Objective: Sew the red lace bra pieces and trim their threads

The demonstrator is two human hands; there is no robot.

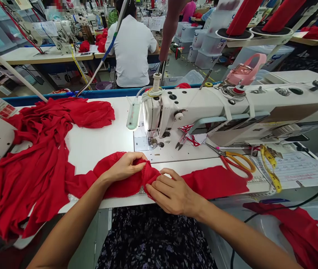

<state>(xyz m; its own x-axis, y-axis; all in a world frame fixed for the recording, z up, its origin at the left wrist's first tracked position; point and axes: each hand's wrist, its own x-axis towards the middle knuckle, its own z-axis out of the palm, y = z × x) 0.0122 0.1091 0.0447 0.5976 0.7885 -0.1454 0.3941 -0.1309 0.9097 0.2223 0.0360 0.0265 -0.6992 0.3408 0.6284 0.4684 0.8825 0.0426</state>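
Red fabric lies along the front edge of the white sewing table, bunched up between my two hands. My left hand pinches its gathered upper edge between thumb and fingers. My right hand grips the same cloth a little to the right, fingers curled over it. Behind my hands stands a white sewing machine, its lit needle area and presser foot apart from the cloth. A flat strip of red fabric stretches out to the right of my right hand.
A large heap of red cloth covers the table's left side. Orange-handled scissors, thread snips and a yellow measuring tape lie right. Red thread cones stand above. A person in a white shirt sits ahead.
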